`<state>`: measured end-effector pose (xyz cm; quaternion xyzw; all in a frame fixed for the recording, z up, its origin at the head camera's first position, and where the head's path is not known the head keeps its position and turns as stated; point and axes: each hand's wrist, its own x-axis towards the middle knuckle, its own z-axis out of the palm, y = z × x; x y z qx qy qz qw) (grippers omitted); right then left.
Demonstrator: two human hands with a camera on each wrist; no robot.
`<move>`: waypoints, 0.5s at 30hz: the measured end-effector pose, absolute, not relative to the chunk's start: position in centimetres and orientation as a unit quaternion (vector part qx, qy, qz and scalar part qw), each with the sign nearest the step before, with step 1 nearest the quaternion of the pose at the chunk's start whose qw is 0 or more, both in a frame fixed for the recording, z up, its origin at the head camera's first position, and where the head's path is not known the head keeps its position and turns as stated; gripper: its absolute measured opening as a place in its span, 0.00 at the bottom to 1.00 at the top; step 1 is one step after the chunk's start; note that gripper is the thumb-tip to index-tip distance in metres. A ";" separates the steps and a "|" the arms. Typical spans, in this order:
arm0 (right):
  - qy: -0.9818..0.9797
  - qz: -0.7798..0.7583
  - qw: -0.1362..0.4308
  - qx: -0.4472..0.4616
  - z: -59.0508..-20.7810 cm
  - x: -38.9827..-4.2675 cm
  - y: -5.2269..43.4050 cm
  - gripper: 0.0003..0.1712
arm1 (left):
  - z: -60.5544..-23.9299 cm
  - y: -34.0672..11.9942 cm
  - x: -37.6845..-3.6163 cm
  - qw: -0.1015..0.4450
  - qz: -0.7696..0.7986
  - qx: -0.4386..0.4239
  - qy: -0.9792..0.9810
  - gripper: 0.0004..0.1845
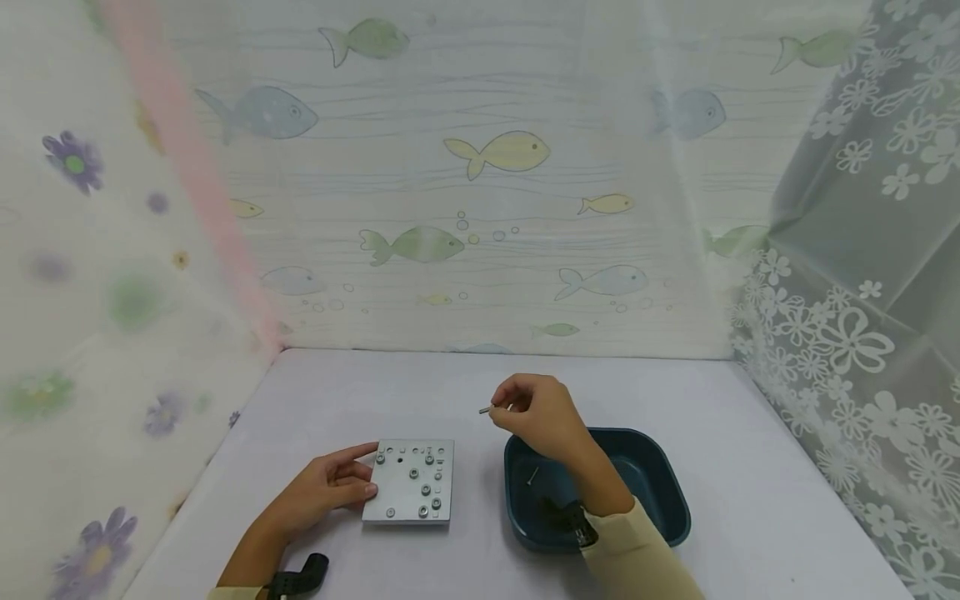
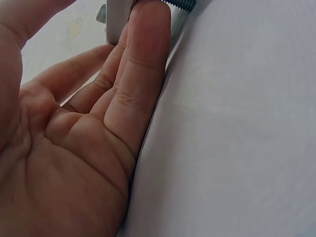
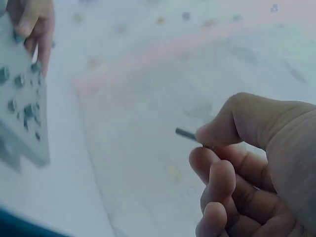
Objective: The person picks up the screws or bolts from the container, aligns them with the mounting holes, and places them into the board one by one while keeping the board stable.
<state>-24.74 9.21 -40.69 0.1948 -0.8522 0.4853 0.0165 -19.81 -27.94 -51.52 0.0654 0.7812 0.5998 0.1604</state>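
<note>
My left hand (image 1: 326,487) grips the left edge of a square silver metal plate (image 1: 401,492), its thumb at the near part of that edge. Several socket-head screws (image 1: 414,473) stand in the plate's holes, while other holes along the far side are unfilled. In the left wrist view, a threaded screw end (image 2: 180,5) shows by the fingertips. Above the table, between plate and bin, my right hand (image 1: 540,417) pinches a thin metal screw (image 3: 185,134) between thumb and fingertips. Its plain shank points left, and its other end is hidden in the fingers.
A dark blue plastic bin (image 1: 678,512) stands right of the plate, under my right forearm. One loose screw (image 1: 532,476) lies inside it. The white-covered table (image 1: 337,392) is bounded by a fish-print curtain (image 1: 495,250) behind and patterned sheets at both sides.
</note>
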 end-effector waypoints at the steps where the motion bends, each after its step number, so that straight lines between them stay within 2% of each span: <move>1: -0.848 0.493 0.015 0.193 -40.7 -24.7 8.9 0.02 | -51.5 -27.9 -19.8 0.159 0.598 0.067 0.782 0.42; 15: -0.827 0.536 -0.003 0.171 -41.3 -24.3 6.5 0.03 | -51.8 -28.1 -20.0 0.165 0.601 0.075 0.779 0.43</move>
